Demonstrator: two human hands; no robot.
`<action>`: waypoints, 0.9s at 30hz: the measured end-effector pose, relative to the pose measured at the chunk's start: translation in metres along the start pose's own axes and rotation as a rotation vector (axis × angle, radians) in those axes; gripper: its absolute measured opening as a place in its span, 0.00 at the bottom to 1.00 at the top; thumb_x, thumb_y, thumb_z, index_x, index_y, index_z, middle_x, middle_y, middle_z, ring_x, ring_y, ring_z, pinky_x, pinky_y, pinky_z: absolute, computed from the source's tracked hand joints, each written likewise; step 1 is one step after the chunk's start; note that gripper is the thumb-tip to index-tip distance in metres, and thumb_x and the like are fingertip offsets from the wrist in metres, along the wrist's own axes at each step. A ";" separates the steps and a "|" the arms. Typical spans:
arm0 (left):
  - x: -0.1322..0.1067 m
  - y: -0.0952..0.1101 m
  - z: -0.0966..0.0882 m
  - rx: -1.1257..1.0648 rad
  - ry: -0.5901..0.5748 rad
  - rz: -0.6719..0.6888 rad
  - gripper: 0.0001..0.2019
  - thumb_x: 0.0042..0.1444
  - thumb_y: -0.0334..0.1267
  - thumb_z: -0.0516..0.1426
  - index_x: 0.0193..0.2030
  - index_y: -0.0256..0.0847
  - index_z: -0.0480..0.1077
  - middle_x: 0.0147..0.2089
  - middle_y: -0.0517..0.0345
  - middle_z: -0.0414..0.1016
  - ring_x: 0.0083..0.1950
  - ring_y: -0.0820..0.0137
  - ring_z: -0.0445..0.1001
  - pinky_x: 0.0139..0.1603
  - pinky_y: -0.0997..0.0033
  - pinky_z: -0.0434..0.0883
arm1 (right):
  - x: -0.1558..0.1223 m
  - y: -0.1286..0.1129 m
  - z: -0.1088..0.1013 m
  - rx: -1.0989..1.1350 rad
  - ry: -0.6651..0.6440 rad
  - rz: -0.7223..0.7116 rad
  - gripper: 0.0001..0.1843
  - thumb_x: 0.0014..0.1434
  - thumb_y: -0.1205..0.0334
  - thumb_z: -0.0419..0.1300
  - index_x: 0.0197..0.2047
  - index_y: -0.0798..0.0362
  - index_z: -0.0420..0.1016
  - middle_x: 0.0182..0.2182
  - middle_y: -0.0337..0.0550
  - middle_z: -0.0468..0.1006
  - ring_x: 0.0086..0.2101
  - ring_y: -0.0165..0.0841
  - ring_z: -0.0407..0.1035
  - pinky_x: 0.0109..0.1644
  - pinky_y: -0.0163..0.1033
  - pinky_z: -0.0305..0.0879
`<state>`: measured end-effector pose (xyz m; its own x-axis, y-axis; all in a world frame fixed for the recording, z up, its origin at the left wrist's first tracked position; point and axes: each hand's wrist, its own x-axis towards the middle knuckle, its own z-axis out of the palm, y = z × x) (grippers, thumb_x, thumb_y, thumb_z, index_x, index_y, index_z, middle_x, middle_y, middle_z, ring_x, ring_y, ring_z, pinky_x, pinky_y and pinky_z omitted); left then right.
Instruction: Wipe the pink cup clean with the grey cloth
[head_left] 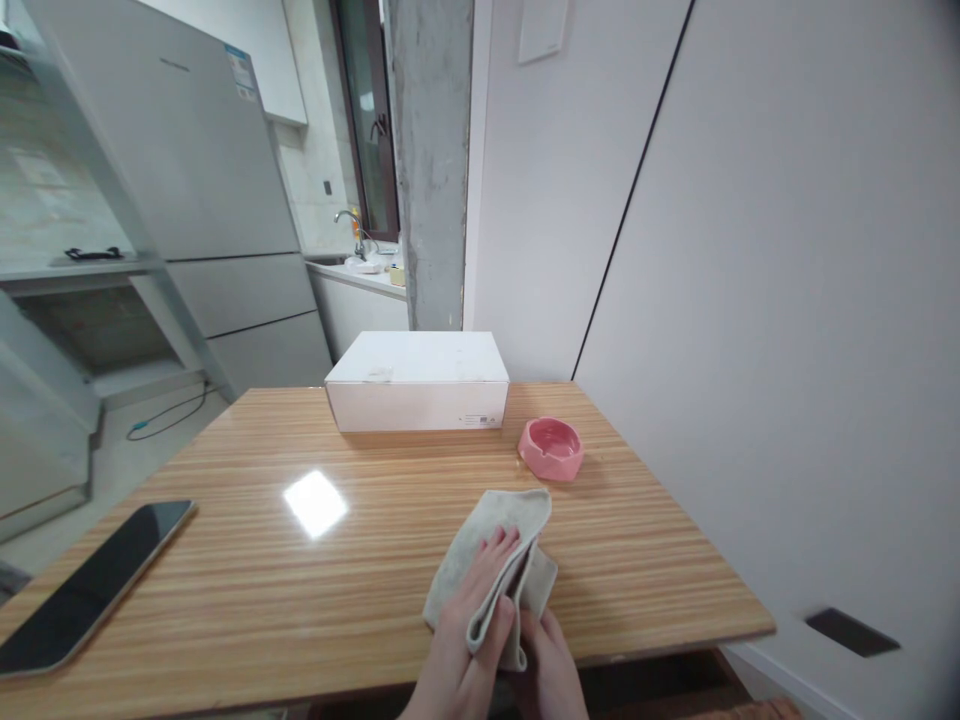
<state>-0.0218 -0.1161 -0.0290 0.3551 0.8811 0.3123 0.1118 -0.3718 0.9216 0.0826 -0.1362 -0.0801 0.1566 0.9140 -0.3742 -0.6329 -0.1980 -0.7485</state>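
Note:
A folded grey-beige cloth (480, 530) is held in both hands above the near edge of the wooden table (247, 590). My left hand (472, 600) has its fingers laid over the cloth's upper face, with the thumb pressed against a fold on the near side. Lower and to the right, my right hand (551, 660) grips the hanging layers; some of its fingers are hidden behind the cloth. Just beyond the cloth, a pink faceted ashtray (551, 450) with a notched rim sits on the tabletop.
A closed white box (420, 405) stands at the table's far edge. At the left lies a dark-screened phone (94, 590). A white wall (750, 300) runs along the right side. Behind are a fridge (202, 170) and a sink tap (354, 225).

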 end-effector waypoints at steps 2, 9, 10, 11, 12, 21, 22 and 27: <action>0.000 0.000 -0.004 0.016 -0.052 -0.008 0.21 0.64 0.43 0.46 0.63 0.48 0.61 0.67 0.57 0.58 0.69 0.64 0.52 0.69 0.56 0.49 | -0.005 -0.006 0.002 0.022 -0.048 -0.014 0.22 0.36 0.51 0.72 0.35 0.53 0.78 0.26 0.41 0.80 0.30 0.38 0.74 0.36 0.39 0.68; 0.003 0.009 -0.010 0.026 -0.115 -0.026 0.21 0.64 0.43 0.47 0.63 0.51 0.60 0.67 0.59 0.57 0.69 0.64 0.52 0.69 0.56 0.48 | -0.017 -0.017 0.000 -0.109 -0.220 -0.030 0.28 0.32 0.68 0.71 0.41 0.52 0.74 0.32 0.41 0.80 0.33 0.35 0.74 0.39 0.37 0.68; 0.004 0.011 -0.009 0.016 -0.103 -0.038 0.21 0.64 0.43 0.47 0.63 0.51 0.61 0.66 0.59 0.58 0.68 0.64 0.53 0.69 0.56 0.49 | -0.017 -0.019 -0.002 -0.169 -0.229 -0.033 0.28 0.31 0.70 0.71 0.41 0.52 0.74 0.32 0.40 0.80 0.34 0.36 0.74 0.40 0.38 0.68; 0.004 0.013 -0.009 0.007 -0.083 -0.050 0.20 0.64 0.43 0.47 0.62 0.51 0.61 0.66 0.59 0.59 0.68 0.64 0.54 0.68 0.56 0.49 | -0.017 -0.022 -0.003 -0.232 -0.239 -0.036 0.29 0.31 0.71 0.70 0.41 0.52 0.74 0.32 0.40 0.80 0.34 0.37 0.74 0.42 0.39 0.67; 0.004 0.015 -0.009 0.001 -0.058 -0.061 0.20 0.64 0.43 0.47 0.61 0.51 0.62 0.66 0.59 0.60 0.67 0.64 0.55 0.68 0.56 0.50 | -0.017 -0.025 -0.004 -0.292 -0.261 -0.032 0.29 0.31 0.72 0.70 0.41 0.52 0.74 0.33 0.41 0.80 0.35 0.38 0.74 0.43 0.40 0.67; 0.007 0.008 -0.008 0.009 -0.147 0.050 0.20 0.63 0.40 0.48 0.62 0.49 0.62 0.65 0.56 0.60 0.68 0.64 0.54 0.69 0.55 0.47 | -0.020 -0.031 0.005 0.175 -0.187 0.158 0.26 0.39 0.53 0.72 0.42 0.54 0.76 0.37 0.49 0.80 0.46 0.44 0.72 0.53 0.47 0.63; 0.007 0.006 -0.006 -0.024 -0.132 0.037 0.20 0.63 0.41 0.49 0.61 0.48 0.64 0.65 0.56 0.61 0.68 0.63 0.55 0.69 0.55 0.46 | -0.019 -0.031 0.008 0.200 -0.146 0.170 0.25 0.39 0.52 0.72 0.41 0.55 0.77 0.37 0.49 0.81 0.47 0.44 0.72 0.53 0.47 0.63; 0.003 0.000 -0.005 -0.285 0.281 -0.397 0.23 0.58 0.51 0.53 0.53 0.39 0.72 0.57 0.50 0.71 0.63 0.59 0.63 0.66 0.57 0.55 | -0.015 -0.040 0.013 0.168 0.020 0.274 0.28 0.43 0.47 0.69 0.42 0.59 0.77 0.33 0.51 0.82 0.47 0.47 0.72 0.52 0.48 0.65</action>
<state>-0.0255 -0.1118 -0.0272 0.0715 0.9958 -0.0577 -0.0825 0.0636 0.9946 0.0957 -0.1371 -0.0372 -0.0230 0.8271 -0.5616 -0.7697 -0.3731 -0.5180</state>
